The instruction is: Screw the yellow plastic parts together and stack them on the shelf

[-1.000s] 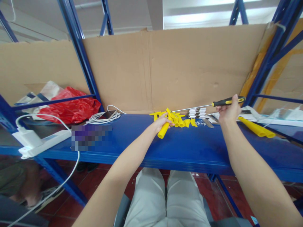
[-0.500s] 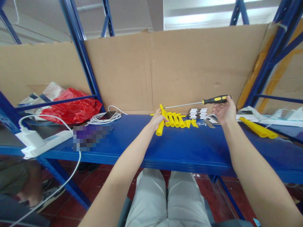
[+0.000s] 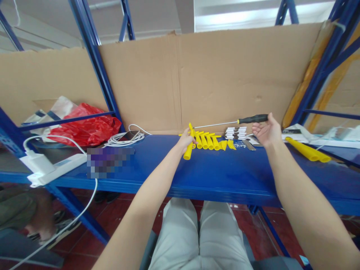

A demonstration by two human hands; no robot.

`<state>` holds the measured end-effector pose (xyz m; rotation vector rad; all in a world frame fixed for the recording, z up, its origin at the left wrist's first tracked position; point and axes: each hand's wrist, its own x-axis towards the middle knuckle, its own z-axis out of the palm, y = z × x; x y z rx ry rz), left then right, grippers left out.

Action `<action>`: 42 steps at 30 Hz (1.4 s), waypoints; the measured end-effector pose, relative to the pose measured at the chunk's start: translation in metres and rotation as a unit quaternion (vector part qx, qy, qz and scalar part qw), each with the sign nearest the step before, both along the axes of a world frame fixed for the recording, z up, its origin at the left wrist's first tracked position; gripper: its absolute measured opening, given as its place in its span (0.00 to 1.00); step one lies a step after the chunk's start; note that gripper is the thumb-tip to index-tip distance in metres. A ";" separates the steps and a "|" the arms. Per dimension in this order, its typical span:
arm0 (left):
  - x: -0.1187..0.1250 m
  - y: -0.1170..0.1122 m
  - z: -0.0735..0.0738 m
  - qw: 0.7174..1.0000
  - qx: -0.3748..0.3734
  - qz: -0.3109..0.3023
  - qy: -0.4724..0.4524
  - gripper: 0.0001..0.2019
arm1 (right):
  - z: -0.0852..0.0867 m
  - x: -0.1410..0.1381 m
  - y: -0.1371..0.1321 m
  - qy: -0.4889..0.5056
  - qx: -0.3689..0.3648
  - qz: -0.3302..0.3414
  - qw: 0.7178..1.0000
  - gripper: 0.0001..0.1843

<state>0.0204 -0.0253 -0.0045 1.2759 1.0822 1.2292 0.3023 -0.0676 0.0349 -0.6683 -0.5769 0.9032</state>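
Observation:
My left hand [image 3: 186, 141] is closed around a yellow plastic handle [image 3: 187, 153], tilted with its hollow round end toward me. Between the thumb and fingers of my right hand [image 3: 267, 132] is the butt of a screwdriver [image 3: 253, 119] with a black and yellow grip. Its long shank runs leftward, and the tip meets the upper part of the yellow handle; the exact contact is too small to see. Several more yellow handles [image 3: 209, 142] lie in a row just right of my left hand. Two small yellow pieces [image 3: 231, 144] end that row.
Stacked white-and-dark strips [image 3: 235, 132], scattered small screws [image 3: 239, 144] and a flat metal blade [image 3: 249, 145] lie near the cardboard wall [image 3: 225, 75]. Two yellow tubes [image 3: 305, 149] are at right. At left sit a red bag [image 3: 86, 125], coiled white cable [image 3: 123, 139] and a power strip [image 3: 60, 168].
The screwdriver has turned about its length: the yellow patches on its grip no longer show. My right hand and the grip are slightly further left; my left hand has barely moved.

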 end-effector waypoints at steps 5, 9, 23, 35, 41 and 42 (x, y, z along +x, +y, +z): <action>-0.001 0.002 0.001 1.000 0.011 0.005 0.010 0.41 | 0.004 -0.004 -0.005 -0.021 -0.052 0.026 0.998 0.21; -0.003 0.005 0.000 0.999 0.031 0.016 0.011 0.45 | 0.005 -0.008 -0.008 -0.021 -0.033 -0.014 0.999 0.18; -0.004 0.002 0.002 0.998 0.062 0.018 0.001 0.47 | 0.006 -0.009 -0.013 -0.010 -0.015 0.014 1.000 0.24; -0.008 0.005 0.033 0.998 0.050 0.041 0.026 0.44 | 0.003 -0.008 -0.009 -0.001 -0.018 0.004 1.000 0.20; -0.008 0.001 0.020 0.994 0.098 0.040 0.002 0.46 | -0.004 0.006 0.002 -0.028 0.005 0.049 0.998 0.19; -0.008 0.000 0.016 0.994 0.102 0.041 -0.002 0.46 | -0.007 0.010 0.005 -0.042 0.012 0.057 0.997 0.19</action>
